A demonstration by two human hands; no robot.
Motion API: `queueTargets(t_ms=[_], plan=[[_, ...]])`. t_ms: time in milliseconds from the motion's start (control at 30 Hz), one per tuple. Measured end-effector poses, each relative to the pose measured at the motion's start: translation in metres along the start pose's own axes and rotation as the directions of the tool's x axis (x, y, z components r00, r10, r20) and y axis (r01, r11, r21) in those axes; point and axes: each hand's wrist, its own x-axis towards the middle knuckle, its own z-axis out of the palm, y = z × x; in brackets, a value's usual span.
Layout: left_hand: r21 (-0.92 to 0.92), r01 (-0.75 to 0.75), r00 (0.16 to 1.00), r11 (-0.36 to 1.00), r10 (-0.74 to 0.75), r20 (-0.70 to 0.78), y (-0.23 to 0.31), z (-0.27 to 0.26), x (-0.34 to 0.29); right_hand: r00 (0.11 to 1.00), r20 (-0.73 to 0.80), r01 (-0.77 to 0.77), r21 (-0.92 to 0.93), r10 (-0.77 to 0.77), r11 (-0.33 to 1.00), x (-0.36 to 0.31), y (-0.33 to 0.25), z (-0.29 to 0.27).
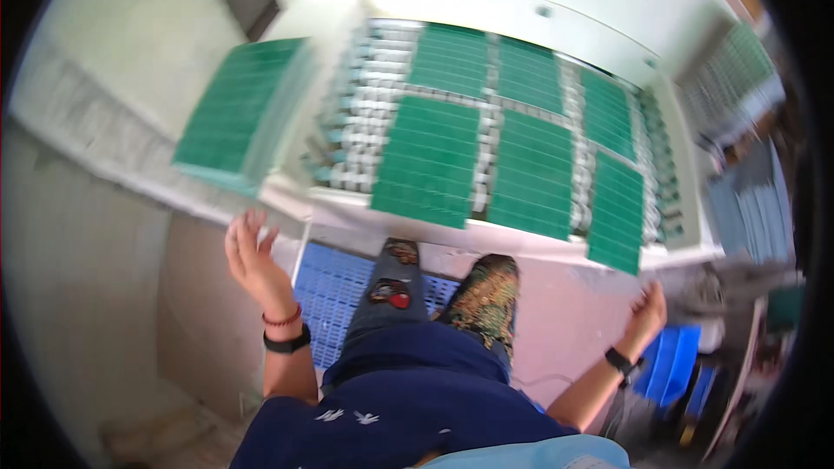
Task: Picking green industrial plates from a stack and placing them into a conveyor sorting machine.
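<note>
Green panels lined with pale stripes lie on white rollers [356,148] in a long white machine bed. Two rows show, among them a near-left panel [427,161], a near-middle panel [530,174] and a near-right panel [616,213], which juts past the front rim. My left hand [256,265] is raised below a stack of green panels [239,113], its fingers loosely bent and apart, holding nothing. Just below the near-right panel's front corner is my right hand [645,320], fingers loosely curled and blurred, with nothing seen in them. Whether it touches that corner is unclear.
The machine's white front rim [521,237] runs before my legs. A blue plastic grid [326,295] lies under my feet. To the right are blue bins [669,365], a grey-blue stack [764,208] and a rack of green panels [734,78]. A pale wall is at left.
</note>
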Motion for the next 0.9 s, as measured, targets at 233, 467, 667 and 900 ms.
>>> queueTargets(t_ms=[233,467,667,900], plan=[[0.456,-0.590,0.782,0.666,0.611,0.119,0.050,-0.005,0.092,0.883,0.090,0.458,-0.386,-0.461,0.801,-0.068,-0.067,0.036],[0.716,-0.524,0.830,0.461,0.465,0.308,0.077,0.005,0.111,0.619,0.726,0.462,-0.027,-0.300,0.886,-0.192,-0.076,0.172],[0.677,-0.666,0.695,0.315,0.590,0.410,0.079,0.000,0.101,0.214,0.903,0.525,0.215,-0.373,0.823,-0.272,-0.085,0.281],[0.637,-0.713,0.656,0.293,0.599,0.459,0.081,-0.002,0.086,0.197,0.979,0.175,0.018,-0.053,0.984,-0.319,-0.108,0.391]])
